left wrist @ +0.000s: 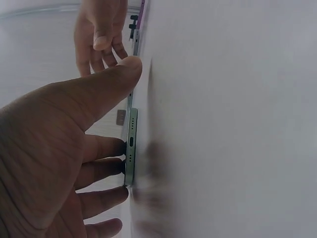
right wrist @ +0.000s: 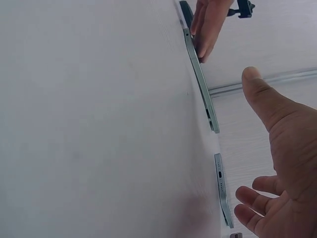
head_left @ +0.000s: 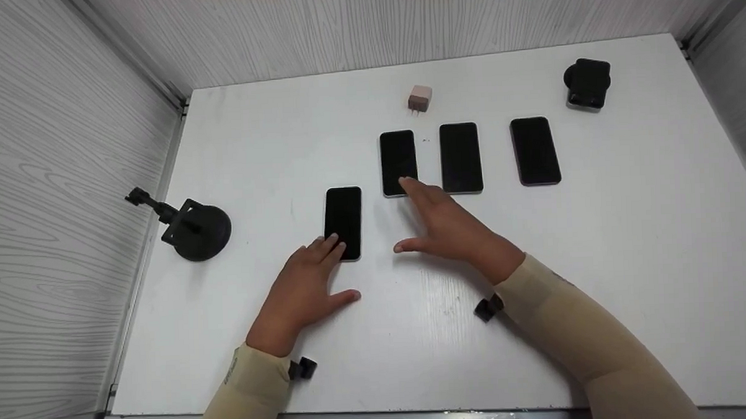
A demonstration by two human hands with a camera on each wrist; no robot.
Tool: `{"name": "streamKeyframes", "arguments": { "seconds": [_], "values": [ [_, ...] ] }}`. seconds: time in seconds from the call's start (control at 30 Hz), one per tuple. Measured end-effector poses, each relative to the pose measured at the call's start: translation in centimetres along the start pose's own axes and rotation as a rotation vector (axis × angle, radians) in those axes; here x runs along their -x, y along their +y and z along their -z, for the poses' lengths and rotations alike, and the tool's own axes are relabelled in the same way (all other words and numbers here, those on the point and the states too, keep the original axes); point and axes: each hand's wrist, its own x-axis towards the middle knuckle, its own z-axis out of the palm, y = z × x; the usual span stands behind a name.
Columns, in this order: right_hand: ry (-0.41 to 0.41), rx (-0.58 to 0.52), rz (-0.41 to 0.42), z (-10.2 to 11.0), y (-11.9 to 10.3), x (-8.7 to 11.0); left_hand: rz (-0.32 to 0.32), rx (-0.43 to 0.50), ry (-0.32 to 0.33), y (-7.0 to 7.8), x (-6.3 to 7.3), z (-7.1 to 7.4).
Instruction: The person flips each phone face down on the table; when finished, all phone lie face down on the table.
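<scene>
Seemingly positioning smartphone nearest front edge of worktop with splayed left hand, right hand also released; next likely needs gentle nudging

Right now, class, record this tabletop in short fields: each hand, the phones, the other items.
nearest phone: dark screen up
left hand: fingertips on that phone
row of three phones: dark screens up, farther back
right hand: raised, overlapping the row's leftmost phone in the head view
charger: behind the row
black mount: left side
black device: far right, kind unclear
</scene>
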Motion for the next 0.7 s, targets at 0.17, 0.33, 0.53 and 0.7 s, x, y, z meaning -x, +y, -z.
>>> {"name": "streamKeyframes", "arguments": {
  "seconds": [0.17, 0.33, 0.53, 0.7],
  "values": [
    [-0.013, 0.009, 0.028, -0.5, -0.7, -1.0, -0.009, -0.015, 0.006, 0.2, 0.1, 0.3],
    [-0.029, 0.060, 0.070, -1.1, -1.2, -2.0, -0.012, -0.041, -0.005, 0.5, -0.2, 0.7],
    [-0.050, 0.117, 0.106, -1.6, -1.8, -3.0, -0.012, -0.064, -0.023, 0.7, -0.9, 1.4],
    [-0.089, 0.136, 0.089, -1.9, -2.2, -3.8, -0.015, -0.079, -0.033, 0.8, -0.9, 1.6]
  ]
}}
